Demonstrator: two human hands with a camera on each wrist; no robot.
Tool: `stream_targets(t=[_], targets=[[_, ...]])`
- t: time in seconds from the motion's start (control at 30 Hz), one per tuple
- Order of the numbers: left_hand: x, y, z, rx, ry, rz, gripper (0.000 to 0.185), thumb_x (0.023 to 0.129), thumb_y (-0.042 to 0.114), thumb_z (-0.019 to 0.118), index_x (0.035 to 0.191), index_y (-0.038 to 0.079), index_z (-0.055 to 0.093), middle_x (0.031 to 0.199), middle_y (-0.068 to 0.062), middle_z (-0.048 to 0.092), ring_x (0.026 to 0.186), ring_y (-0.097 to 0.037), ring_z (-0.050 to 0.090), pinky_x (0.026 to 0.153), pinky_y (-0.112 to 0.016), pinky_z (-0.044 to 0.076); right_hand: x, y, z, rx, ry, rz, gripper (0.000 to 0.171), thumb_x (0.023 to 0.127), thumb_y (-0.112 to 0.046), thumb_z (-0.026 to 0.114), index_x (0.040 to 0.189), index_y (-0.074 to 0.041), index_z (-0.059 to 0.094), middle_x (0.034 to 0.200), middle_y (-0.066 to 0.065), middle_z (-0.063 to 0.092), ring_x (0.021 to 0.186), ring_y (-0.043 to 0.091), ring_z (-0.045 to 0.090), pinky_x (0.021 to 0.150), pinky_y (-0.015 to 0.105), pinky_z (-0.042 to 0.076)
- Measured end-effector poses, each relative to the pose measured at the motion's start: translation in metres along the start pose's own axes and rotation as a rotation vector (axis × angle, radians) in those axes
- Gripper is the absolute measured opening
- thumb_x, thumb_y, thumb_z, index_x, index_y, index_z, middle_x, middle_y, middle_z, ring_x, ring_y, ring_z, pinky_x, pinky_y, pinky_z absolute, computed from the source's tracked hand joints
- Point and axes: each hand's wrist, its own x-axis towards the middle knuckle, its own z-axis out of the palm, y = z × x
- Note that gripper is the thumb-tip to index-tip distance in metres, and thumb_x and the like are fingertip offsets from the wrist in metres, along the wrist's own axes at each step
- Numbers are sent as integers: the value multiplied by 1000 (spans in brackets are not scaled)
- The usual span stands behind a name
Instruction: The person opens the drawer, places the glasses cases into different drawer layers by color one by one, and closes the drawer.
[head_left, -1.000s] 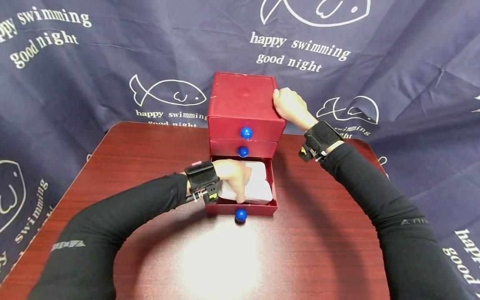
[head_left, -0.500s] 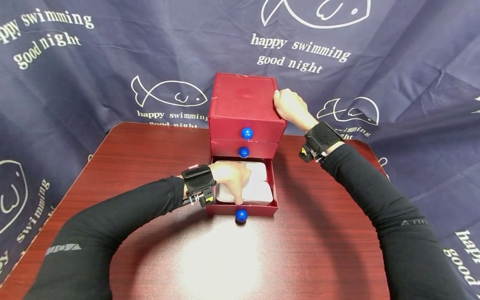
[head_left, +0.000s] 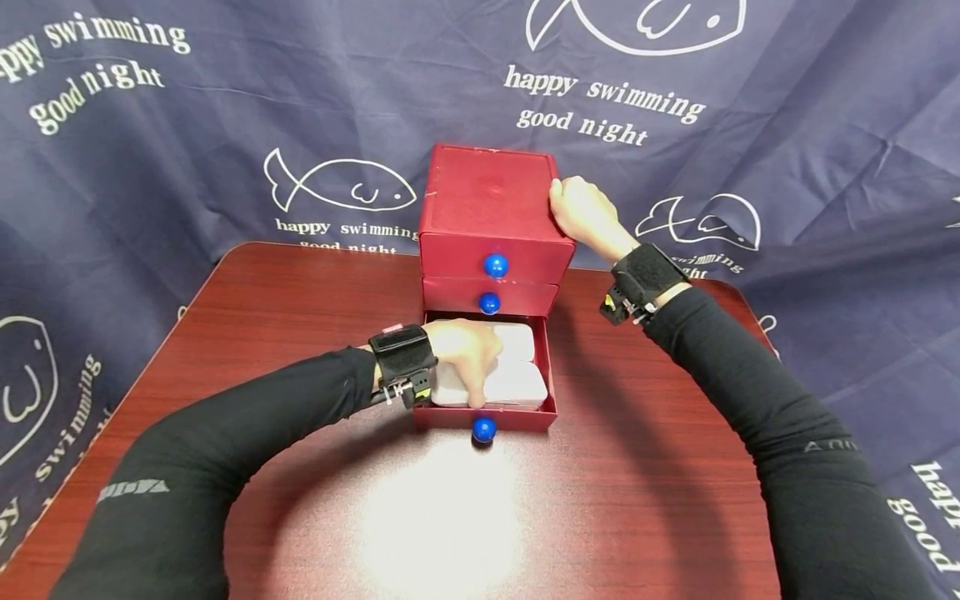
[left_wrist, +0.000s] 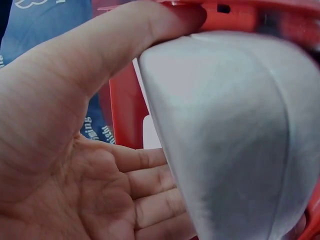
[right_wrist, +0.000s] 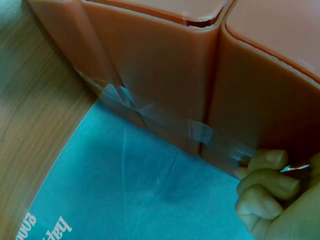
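A red drawer cabinet stands at the back of the table, its bottom drawer pulled out. Several white bundles with rounded corners lie in that drawer. My left hand reaches in from the left. In the left wrist view, its thumb and fingers span one white rounded bundle, thumb near the drawer's red wall and fingers along the opposite side. With curled fingers, my right hand holds the cabinet's upper right edge; the right wrist view shows them at its back.
Blue ball knobs mark the drawer fronts, such as the lowest knob. Both upper drawers are closed. Clear tape crosses the cabinet's seams. A dark blue printed cloth hangs behind the brown table.
The left hand shifts only slightly within the drawer, staying over the white bundles. The right hand and cabinet keep their places.
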Motion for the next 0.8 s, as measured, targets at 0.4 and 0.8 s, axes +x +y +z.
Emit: stream_targets(t=[0.4,0.8], targets=[[4,-2,11,15,83,-19,46,69,45,89,61,21,52,64,8,46,62,-11,46,52,-25,37,-1,1,-1,4,-5,6,56,107,-33,22,103,3,64,129,25,65,122,41,62,101,60,49],[3,-1,6,53,35,11,44,71,40,88,58,22,50,62,9,41,63,-10,41,53,-26,36,-1,1,0,7,-6,5,56,107,-33,22,106,3,64,130,25,64,122,41,62,102,60,49]])
